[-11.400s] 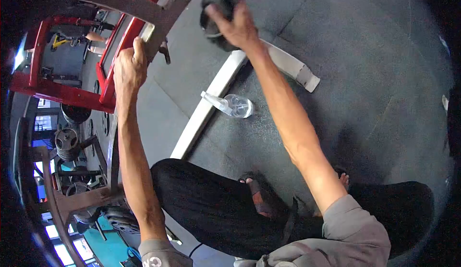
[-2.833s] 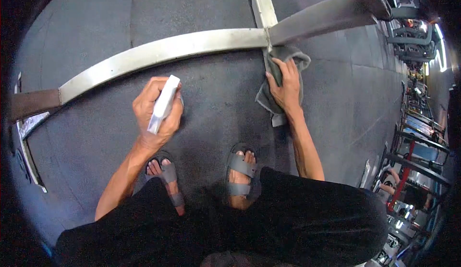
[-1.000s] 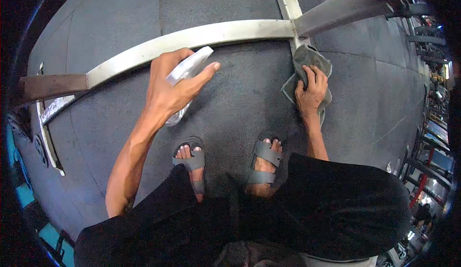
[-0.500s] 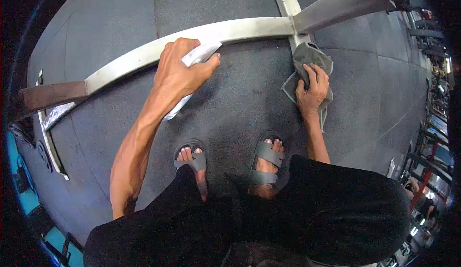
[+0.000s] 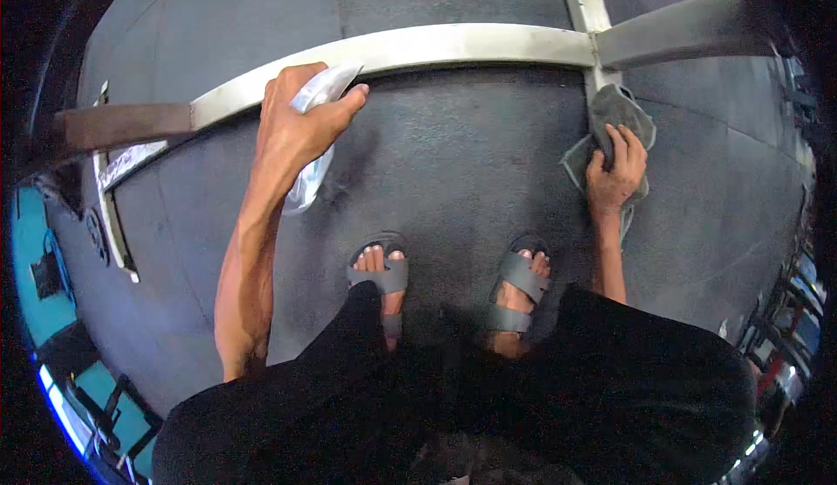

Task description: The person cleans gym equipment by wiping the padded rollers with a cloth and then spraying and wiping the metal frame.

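Observation:
My left hand (image 5: 296, 123) is wrapped round a clear, whitish plastic bottle or bag (image 5: 311, 180), close to the near edge of a long cream metal bar (image 5: 418, 47). Its thumb points right, and part of what it holds is hidden by the palm. On the right, my right hand (image 5: 617, 171) grips a grey-green cloth (image 5: 626, 117), with a fold hanging below the wrist. The cloth's upper end lies against the cream bar's short upright piece (image 5: 603, 77), near the joint.
Below the bar lies dark rubber flooring (image 5: 453, 154), with my sandalled feet (image 5: 519, 286) on it. A brown beam (image 5: 122, 128) joins at the left and a grey beam (image 5: 680, 30) at the right. Teal-seated equipment (image 5: 44, 267) stands at the far left.
The view has shifted, so the frame and right hand appear farther right. My left hand has slid left along the bar with the plastic item. The right hand still holds the cloth near the joint.

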